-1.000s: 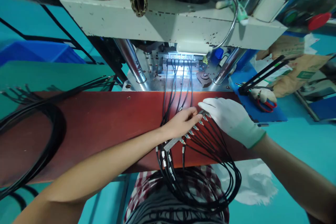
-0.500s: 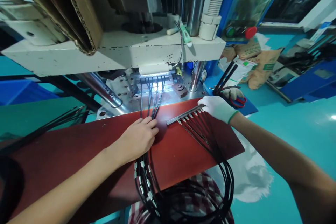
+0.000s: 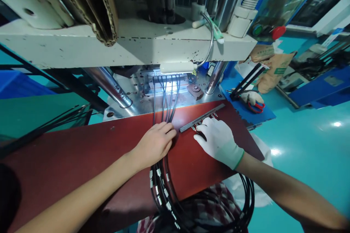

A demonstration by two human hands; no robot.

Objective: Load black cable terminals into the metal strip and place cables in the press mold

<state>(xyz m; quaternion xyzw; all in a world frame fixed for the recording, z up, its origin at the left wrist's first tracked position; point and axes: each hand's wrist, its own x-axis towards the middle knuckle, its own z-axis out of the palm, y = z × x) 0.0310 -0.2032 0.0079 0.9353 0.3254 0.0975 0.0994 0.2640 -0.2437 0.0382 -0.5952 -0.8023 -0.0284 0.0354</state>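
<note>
My bare left hand (image 3: pixel 155 142) is closed around a bundle of black cables (image 3: pixel 166 111) at the red board's upper edge. Their far ends run into a lit metal mould (image 3: pixel 166 83) under the press. My right hand (image 3: pixel 218 141), in a white glove, is over a second cable bundle, just below a grey metal bar (image 3: pixel 202 117). Its thumb stands apart from the bent forefinger; the other fingertips are partly hidden. Metal cable ends line the bar's lower side, several covered by the glove. The bar lies slanted on the red board (image 3: pixel 82 164).
Above the mould are a white lamp (image 3: pixel 177 67) and the press's cream plate (image 3: pixel 136 51). Steel posts (image 3: pixel 109 87) flank it. Red-handled scissors (image 3: pixel 257 106) rest on a blue surface at the right. Cable coils (image 3: pixel 247 196) hang over my lap.
My right hand has let go of the bar's far end and moved down and left onto the cables below it. My left hand keeps its hold; the whole view has shifted slightly.
</note>
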